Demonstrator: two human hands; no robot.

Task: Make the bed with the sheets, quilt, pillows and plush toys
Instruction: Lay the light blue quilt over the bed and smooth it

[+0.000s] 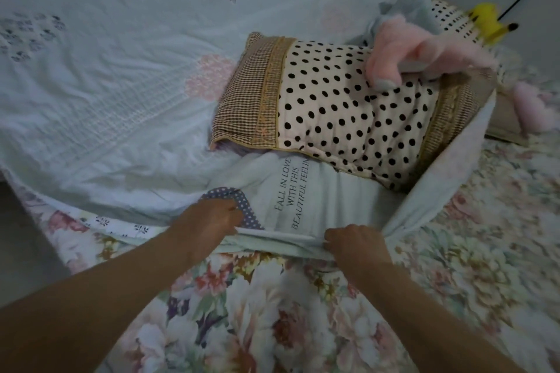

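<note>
The one view comes from a camera worn on the person's head. It looks forward and steeply down across the bed point(491, 266) from its near edge. The lens is wide, so the outer parts bow and blur. Both forearms come in from the bottom edge, and the left hand point(209, 227) and right hand point(354, 247) lie low in the middle, close to the lens. The flowered sheet point(272, 327) fills the near part, the quilt point(106, 85) the far left, and the spotted pillow point(333, 106) lies right of centre. The far right corner, with a pink plush toy point(424, 51), is smeared.
</note>
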